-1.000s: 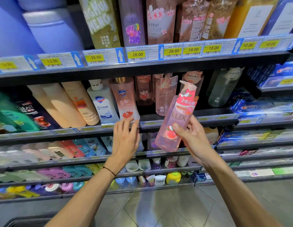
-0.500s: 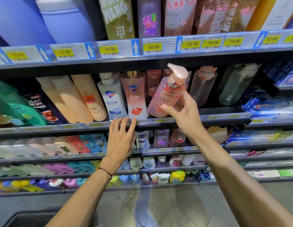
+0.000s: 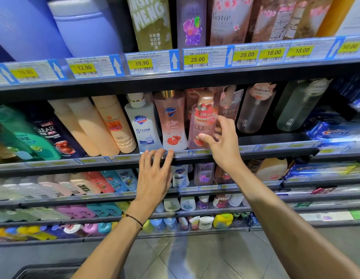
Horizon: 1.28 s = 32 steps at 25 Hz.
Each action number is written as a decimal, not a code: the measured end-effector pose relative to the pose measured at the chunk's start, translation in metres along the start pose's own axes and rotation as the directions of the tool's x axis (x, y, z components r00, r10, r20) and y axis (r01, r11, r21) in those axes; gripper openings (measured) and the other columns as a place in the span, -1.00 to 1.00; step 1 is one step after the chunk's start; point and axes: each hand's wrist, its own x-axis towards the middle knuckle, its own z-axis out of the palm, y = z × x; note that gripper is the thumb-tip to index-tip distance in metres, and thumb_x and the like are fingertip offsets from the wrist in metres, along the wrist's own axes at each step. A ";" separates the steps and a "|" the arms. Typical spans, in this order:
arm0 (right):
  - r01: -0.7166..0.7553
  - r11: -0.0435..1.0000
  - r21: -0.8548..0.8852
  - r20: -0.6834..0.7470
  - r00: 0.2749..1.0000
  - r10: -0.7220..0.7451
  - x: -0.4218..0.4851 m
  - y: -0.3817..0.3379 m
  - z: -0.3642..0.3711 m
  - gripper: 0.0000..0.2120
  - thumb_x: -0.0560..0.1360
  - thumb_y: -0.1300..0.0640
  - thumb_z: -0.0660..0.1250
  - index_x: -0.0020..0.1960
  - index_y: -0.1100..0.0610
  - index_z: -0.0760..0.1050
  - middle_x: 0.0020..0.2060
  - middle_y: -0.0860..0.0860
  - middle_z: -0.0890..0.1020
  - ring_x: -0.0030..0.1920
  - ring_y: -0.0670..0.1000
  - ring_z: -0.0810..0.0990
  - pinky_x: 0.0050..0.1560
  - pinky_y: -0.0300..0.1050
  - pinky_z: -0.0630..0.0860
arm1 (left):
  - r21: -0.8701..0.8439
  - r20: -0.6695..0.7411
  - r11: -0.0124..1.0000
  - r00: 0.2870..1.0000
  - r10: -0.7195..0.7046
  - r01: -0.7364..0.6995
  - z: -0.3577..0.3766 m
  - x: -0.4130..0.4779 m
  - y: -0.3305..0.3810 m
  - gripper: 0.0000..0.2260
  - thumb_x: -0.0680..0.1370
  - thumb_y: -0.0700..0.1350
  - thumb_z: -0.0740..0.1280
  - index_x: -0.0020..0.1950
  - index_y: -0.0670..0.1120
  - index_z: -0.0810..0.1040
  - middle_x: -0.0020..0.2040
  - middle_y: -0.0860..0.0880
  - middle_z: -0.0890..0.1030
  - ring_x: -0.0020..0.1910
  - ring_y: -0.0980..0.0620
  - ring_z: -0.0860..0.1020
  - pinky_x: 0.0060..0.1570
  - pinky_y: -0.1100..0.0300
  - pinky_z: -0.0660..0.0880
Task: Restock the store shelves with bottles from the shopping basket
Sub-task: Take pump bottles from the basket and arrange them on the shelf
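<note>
At 7 o'clock in the head view, nearest the camera, a dark rim of what may be the shopping basket [image 3: 48, 271] shows at the bottom edge; its contents are out of sight.

Further in, the left hand [image 3: 155, 178] lies flat and spread, empty, with its fingertips [image 3: 171, 153] on the front rail of the middle shelf [image 3: 275, 147], just below the Safeguard bottles. It has barely shifted over the last second, so it looks like a steadying hand and not a working one.

At 1 o'clock from it, the right hand [image 3: 223, 141] has made the real change. A second ago it held the pink Lux bottle [image 3: 203, 125] tilted out in front of the shelves; half a second ago the bottle was going in pump first. Now the bottle stands roughly upright on the middle shelf, just to the right of the pink Safeguard bottle [image 3: 171, 121] and in front of other pink bottles behind it. The right hand's fingers are loosely curled, thumb [image 3: 203, 136] against the bottle's lower front and the others around its right side, so the grip appears to be loosening, though contact remains.

In my judgement this bottle is effectively placed. What is left is to let go, perhaps nudge it square with its label facing out, then go back to the basket for another.
</note>
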 end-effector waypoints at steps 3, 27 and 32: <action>-0.044 0.992 -0.118 -0.032 0.999 0.040 0.006 0.002 0.008 -0.59 0.50 0.11 0.49 0.26 0.12 0.42 0.11 0.00 0.42 0.16 0.07 0.51 0.20 0.12 0.55 | -0.005 -0.004 1.000 1.000 -0.020 0.020 0.002 -0.001 0.003 -0.54 0.59 -0.09 0.31 0.48 -0.16 0.42 0.29 -0.24 0.47 0.25 -0.29 0.43 0.42 -0.24 0.28; 0.029 0.813 -0.582 -0.224 0.955 -0.195 -0.005 0.013 0.041 -0.46 0.51 0.18 0.47 0.38 0.25 0.30 0.16 0.16 0.47 0.12 0.17 0.49 0.10 0.01 0.51 | 0.005 -0.021 0.999 0.999 -0.050 0.050 0.005 -0.003 0.010 -0.50 0.58 -0.06 0.31 0.50 -0.17 0.40 0.29 -0.27 0.43 0.29 -0.30 0.39 0.44 -0.28 0.26; 0.028 0.812 -0.583 -0.223 0.955 -0.193 0.000 0.013 0.044 -0.54 0.51 0.17 0.47 0.29 0.23 0.33 0.13 0.16 0.47 0.10 0.18 0.50 0.07 0.02 0.52 | 0.012 -0.008 0.999 0.999 -0.048 0.048 0.004 -0.002 0.010 -0.50 0.57 -0.06 0.31 0.50 -0.17 0.39 0.29 -0.27 0.43 0.29 -0.31 0.39 0.45 -0.28 0.25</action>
